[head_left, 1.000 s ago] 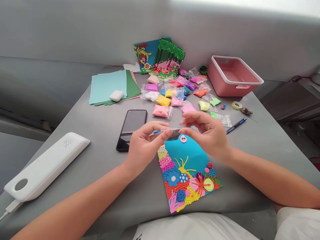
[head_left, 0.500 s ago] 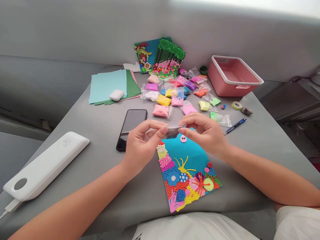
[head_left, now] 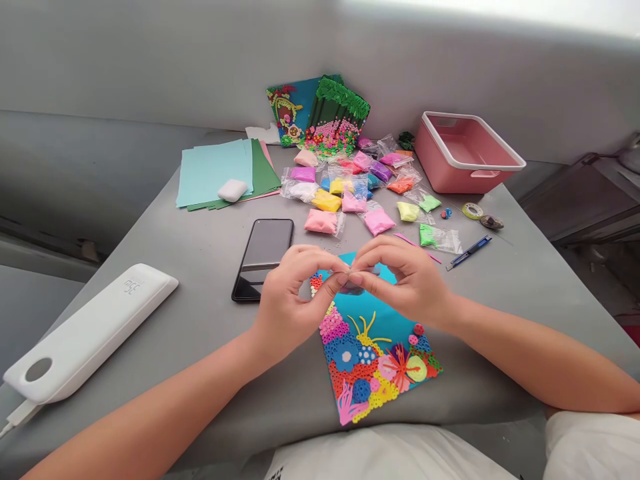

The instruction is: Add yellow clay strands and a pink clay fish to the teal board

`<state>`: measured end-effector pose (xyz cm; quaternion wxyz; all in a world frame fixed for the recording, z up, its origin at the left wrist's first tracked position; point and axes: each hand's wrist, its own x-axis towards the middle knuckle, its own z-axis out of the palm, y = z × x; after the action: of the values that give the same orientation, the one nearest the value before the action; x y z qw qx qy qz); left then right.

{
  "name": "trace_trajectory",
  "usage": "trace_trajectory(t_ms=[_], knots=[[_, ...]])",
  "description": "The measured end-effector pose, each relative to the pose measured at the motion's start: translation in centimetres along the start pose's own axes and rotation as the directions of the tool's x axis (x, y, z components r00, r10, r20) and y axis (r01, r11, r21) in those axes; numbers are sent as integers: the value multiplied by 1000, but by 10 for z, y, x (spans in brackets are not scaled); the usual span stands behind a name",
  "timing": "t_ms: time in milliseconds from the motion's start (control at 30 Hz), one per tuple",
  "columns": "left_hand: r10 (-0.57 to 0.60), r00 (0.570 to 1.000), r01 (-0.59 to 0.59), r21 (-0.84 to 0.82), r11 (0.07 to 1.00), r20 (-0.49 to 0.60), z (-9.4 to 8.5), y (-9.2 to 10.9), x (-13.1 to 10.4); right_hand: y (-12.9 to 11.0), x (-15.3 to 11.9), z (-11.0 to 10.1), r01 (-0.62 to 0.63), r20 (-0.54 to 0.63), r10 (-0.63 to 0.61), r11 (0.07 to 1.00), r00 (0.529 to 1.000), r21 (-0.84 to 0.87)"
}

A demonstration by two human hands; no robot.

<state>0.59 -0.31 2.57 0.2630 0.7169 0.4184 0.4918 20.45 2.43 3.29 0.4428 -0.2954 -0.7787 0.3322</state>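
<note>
Between my hands is a small clear plastic bag (head_left: 353, 288) with something dark in it; fingers cover much of it. My left hand (head_left: 300, 290) pinches its upper edge between thumb and fingertips. Right beside that, my right hand (head_left: 406, 280) pinches the same edge, the fingertips of both hands nearly touching. Below them on the table lies a blue card (head_left: 390, 310) decorated with colourful clay rings, flowers and strands. My hands hide part of the card's upper end.
Several bags of coloured clay (head_left: 327, 200) lie beyond my hands. A phone (head_left: 263, 257) is left of them, a white power device (head_left: 95, 333) farther left. At right are a blue cutter (head_left: 469, 253), tape (head_left: 473, 211) and a pink box (head_left: 465, 160). Coloured sheets (head_left: 215, 170) lie back left.
My hands have come closer together and slightly down, bunching the bag's stretched edge. A thin pink stick behind my right hand now shows.
</note>
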Motion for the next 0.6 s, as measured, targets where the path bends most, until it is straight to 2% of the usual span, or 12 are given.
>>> trace_trajectory(t_ms=[133, 200, 267, 367, 433, 467, 533, 567, 600], knots=[[-47, 999, 47, -21, 999, -10, 4, -1, -3, -5, 3, -3, 11, 14, -11, 1000, 1000, -13], [-92, 994, 87, -80, 993, -58, 6, -5, -4, -1, 10, -10, -38, -34, 38, 999, 999, -15], [-135, 986, 120, -139, 983, -102, 8, -10, -4, 10, 19, -23, -138, -175, 130, 990, 976, -34], [-171, 980, 152, -174, 973, -100, 9, -13, -3, 44, 33, -56, -274, -444, 189, 952, 876, -134], [-176, 982, 162, -164, 973, -73, 9, -12, -3, 72, 39, -81, -365, -514, 177, 884, 840, -293], [-175, 983, 165, -153, 974, -57, 10, -11, -3, 86, 40, -92, -394, -517, 140, 817, 844, -421], [-169, 985, 166, -114, 980, -17, 10, -9, -4, 106, 40, -105, -372, -443, 52, 636, 895, -676], [-162, 987, 162, -88, 983, 3, 10, -8, -5, 111, 41, -107, -329, -388, 21, 572, 921, -751], [-152, 988, 153, -59, 986, 24, 11, -6, -5, 113, 43, -105, -291, -346, 10, 563, 938, -773]])
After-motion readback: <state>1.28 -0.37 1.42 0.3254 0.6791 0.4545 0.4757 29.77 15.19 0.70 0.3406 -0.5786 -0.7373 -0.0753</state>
